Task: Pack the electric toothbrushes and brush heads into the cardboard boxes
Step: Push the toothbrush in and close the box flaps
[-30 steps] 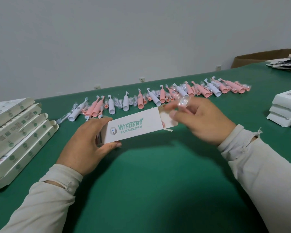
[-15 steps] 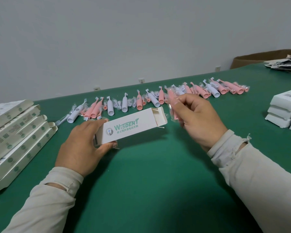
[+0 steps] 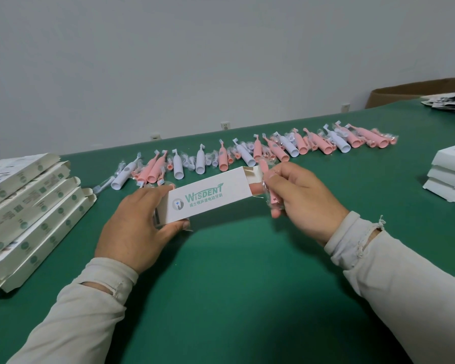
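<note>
White cardboard box (image 3: 208,195) lies lengthwise left to right above the green table (image 3: 247,285), open end right. The left hand (image 3: 139,227) clamps its closed end; right hand (image 3: 300,198) fingers pinch a wrapped pink brush head (image 3: 267,185), upright, at the opening.

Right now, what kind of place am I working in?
Probably a small packing bench: a green table with a row of toothbrushes, a stack of flat cartons, and closed white boxes.
</note>
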